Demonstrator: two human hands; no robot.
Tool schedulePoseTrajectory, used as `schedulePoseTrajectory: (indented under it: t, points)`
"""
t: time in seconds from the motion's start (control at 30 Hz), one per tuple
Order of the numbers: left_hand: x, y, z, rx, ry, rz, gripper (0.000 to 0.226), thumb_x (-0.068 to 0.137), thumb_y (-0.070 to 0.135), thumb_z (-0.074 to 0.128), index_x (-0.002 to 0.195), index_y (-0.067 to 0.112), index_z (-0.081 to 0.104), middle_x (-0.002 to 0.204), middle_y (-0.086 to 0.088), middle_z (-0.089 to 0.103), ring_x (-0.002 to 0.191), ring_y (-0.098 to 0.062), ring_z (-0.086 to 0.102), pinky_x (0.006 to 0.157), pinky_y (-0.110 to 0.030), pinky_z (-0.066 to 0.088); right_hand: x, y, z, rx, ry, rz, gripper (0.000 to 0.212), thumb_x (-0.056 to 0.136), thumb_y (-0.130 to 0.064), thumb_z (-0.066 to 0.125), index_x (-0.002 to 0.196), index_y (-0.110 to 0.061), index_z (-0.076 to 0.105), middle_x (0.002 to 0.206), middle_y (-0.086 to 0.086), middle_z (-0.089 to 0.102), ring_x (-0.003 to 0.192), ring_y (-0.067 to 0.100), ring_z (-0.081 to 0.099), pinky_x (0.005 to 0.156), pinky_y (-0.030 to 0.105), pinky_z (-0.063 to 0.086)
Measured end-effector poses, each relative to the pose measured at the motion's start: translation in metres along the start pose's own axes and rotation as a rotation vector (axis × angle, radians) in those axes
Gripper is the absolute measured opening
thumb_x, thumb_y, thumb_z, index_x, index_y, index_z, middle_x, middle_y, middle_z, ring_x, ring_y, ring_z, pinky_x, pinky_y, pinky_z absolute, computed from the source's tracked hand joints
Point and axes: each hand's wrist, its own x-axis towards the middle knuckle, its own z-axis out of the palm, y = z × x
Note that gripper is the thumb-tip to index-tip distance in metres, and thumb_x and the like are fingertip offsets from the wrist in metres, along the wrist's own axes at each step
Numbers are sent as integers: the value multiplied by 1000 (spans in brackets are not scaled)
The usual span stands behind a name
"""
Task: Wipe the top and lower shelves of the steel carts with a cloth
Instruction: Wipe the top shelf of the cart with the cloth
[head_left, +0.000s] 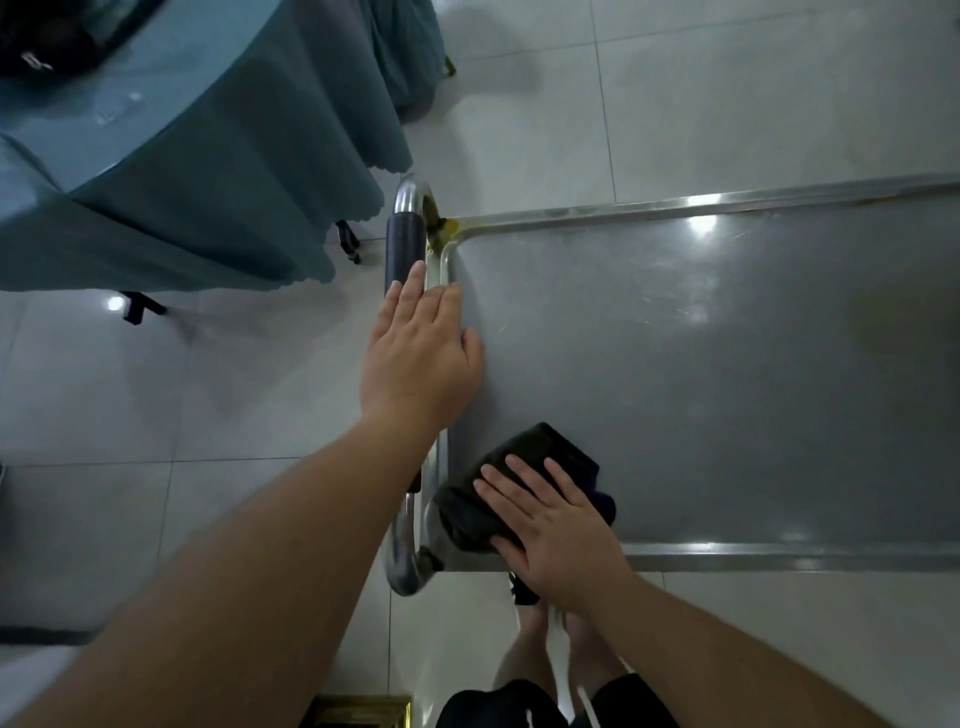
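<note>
1. The grey steel cart top shelf (727, 364) fills the view from 2 to 4 o'clock.
2. The left hand (421, 358), fingers straight and together, rests at the shelf's 9 o'clock rim beside the chrome tube handle (408, 228).
3. The right hand (550, 525), fingers slightly spread, presses the folded dark cloth (524, 467) flat at the shelf's 7 o'clock corner.

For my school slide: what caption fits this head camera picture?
Right hand presses a dark cloth on the steel cart.

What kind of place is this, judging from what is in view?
Probably a restaurant or banquet hall: a steel cart, a table under a long teal tablecloth, and a glossy tiled floor.
</note>
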Motion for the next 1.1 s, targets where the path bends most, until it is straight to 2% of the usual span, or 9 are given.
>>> schedulePoseTrajectory:
  t: [0.2,0.37,0.5,0.63,0.8,0.97,1.03,1.1]
  points:
    - [-2,-2,1,-20,0,19,61,107,41,25,160,13,39,171,-9,32,163,-20,4,132,-40,-3,14,1,-4,-29,17,-15,64,107,-57,34,166,-33,25,172,-13,22,161,14,9,127,50,14]
    - [-1,-3,1,-28,-10,19,62,108,42,24,162,13,35,172,-9,29,163,-19,1,132,-40,-4,105,2,-40,-51,68,-10,64,108,-56,30,165,-26,28,170,-8,31,161,17,11,130,50,10]
    - [-1,-2,0,-55,-18,14,61,110,42,22,163,14,34,173,-6,27,163,-16,-3,132,-41,-3,178,17,-74,-33,137,70,77,100,-49,46,166,-19,20,171,1,27,161,20,11,130,50,9]
    - [0,-2,1,-51,-4,21,62,109,42,18,163,16,36,173,-4,29,163,-15,-3,132,-39,-4,239,46,-101,-51,136,167,70,104,-50,24,168,-27,7,175,-7,8,162,20,0,130,52,6]
    - [2,-2,5,-90,29,19,59,107,39,26,158,15,43,167,-5,39,163,-16,3,132,-36,-5,286,75,-117,16,233,330,61,110,-49,23,167,-29,18,175,-7,14,162,21,2,130,51,1]
    - [1,-4,8,-87,37,23,57,108,37,31,157,12,45,165,-6,43,163,-17,4,132,-37,-3,316,89,-129,102,306,601,63,109,-45,24,168,-23,14,175,-3,13,162,26,0,129,56,-2]
    - [1,-4,8,-73,29,26,57,108,38,30,156,13,46,165,-6,43,163,-17,3,132,-37,-4,321,85,-131,137,293,602,64,108,-45,25,167,-26,15,175,-4,14,162,27,0,127,57,-4]
    - [1,-3,7,-60,25,28,56,108,38,30,155,13,48,164,-6,43,163,-18,4,132,-37,-5,315,75,-125,97,289,511,64,106,-45,28,167,-28,18,174,-5,17,162,26,2,128,58,-1]
